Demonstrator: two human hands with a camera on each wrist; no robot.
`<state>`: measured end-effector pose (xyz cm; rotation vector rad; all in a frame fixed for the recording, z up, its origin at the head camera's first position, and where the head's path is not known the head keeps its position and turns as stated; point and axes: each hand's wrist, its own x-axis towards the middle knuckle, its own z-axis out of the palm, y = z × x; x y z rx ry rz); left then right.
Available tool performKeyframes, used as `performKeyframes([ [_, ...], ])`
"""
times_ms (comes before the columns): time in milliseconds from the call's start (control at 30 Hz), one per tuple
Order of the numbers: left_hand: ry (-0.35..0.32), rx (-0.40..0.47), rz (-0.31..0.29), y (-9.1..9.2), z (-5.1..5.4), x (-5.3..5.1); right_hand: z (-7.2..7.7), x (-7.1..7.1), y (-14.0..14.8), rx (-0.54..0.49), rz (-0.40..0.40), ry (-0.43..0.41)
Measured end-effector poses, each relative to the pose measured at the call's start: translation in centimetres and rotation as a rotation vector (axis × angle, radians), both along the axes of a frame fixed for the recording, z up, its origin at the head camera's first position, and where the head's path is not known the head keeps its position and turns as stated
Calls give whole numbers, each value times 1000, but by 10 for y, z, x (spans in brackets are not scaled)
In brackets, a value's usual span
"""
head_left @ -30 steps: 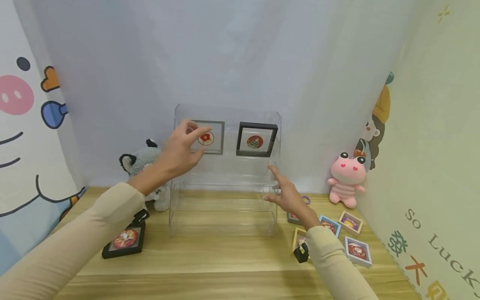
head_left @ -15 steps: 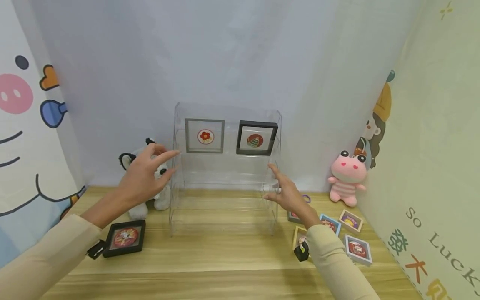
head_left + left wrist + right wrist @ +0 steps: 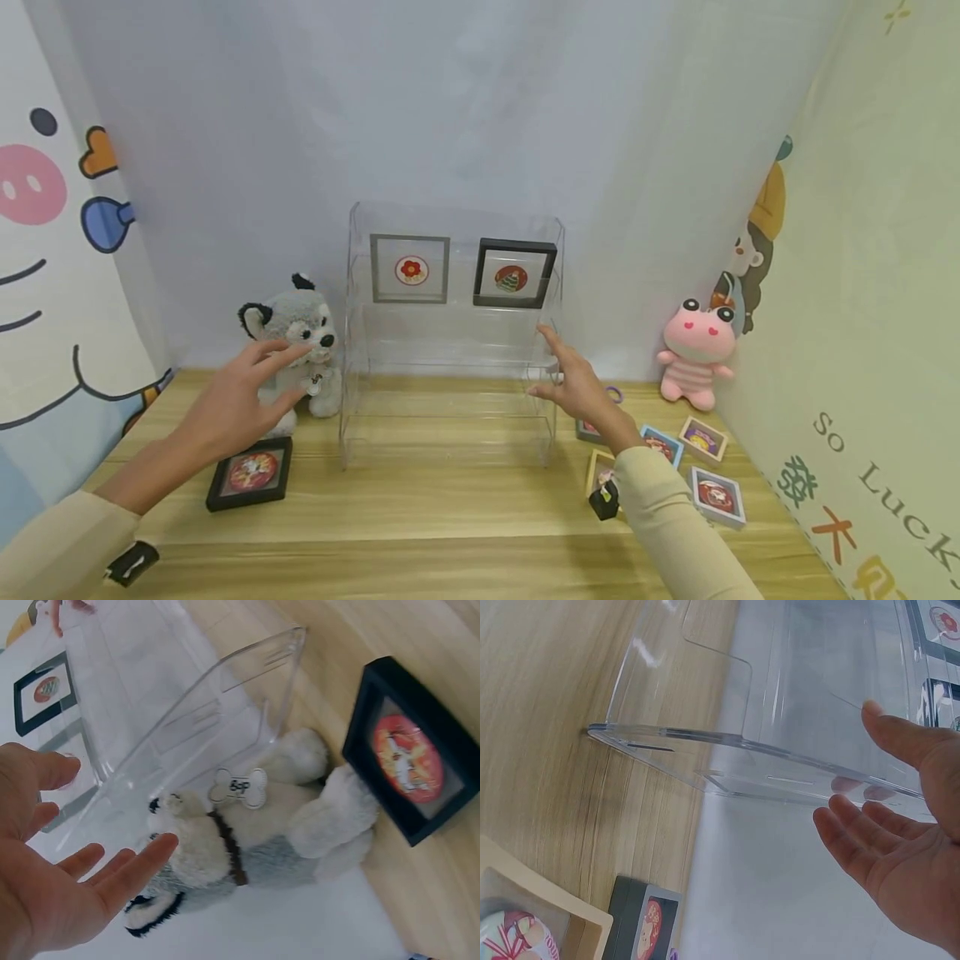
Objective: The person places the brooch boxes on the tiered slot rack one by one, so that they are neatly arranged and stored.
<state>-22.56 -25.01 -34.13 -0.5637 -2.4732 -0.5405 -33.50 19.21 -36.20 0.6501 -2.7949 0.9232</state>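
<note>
A clear acrylic tiered stand [image 3: 450, 358] stands mid-table. On its top tier lean a grey square frame [image 3: 410, 298] with a red flower disc and, to its right, a black frame [image 3: 513, 302] with a tree picture, slightly tilted. My left hand [image 3: 238, 400] hovers left of the stand, fingers spread and holding nothing, before a grey-and-white plush dog [image 3: 285, 312] and above a black frame with a red disc [image 3: 251, 473] lying flat. At the stand's right side, my right hand [image 3: 576, 385] has thumb and fingers on either side of the side panel; I cannot tell whether they touch it.
Small frames lie at right: blue [image 3: 660, 448], cream [image 3: 703, 440], white [image 3: 717, 497], yellow [image 3: 600, 467] and dark grey [image 3: 588, 431]. A pink plush frog [image 3: 697, 354] sits behind them. Patterned fabric walls [image 3: 870, 333] bound the table.
My left hand has moved from in front of the grey frame leftward and down, past the plush dog toward the flat black frame. My right hand has stayed at the stand's side.
</note>
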Motion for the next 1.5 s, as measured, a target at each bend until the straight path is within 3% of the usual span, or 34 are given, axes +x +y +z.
performKeyframes([
  [200,-289,-32,79,-27,-16,5,2,0,-1,-8,11,18],
  [333,-499,-94,44,-49,-31,0,1,0,-1,-7,5,6],
  [500,-834,47,39,-69,-45,-7,0,0,-1,-11,6,-1],
  [600,-964,143,84,-77,-52,-8,0,0,-1,-8,9,10],
  [900,-1094,224,132,-92,-74,-14,1,0,-1,-8,12,4],
  [1033,-1102,236,152,-89,-82,-15,0,1,-2,-20,7,-4],
  [1233,-1050,240,160,-85,-86,-18,0,1,-1,-20,3,-1],
  [1500,-1100,258,194,-87,-90,-23,0,1,-2,-15,2,-4],
])
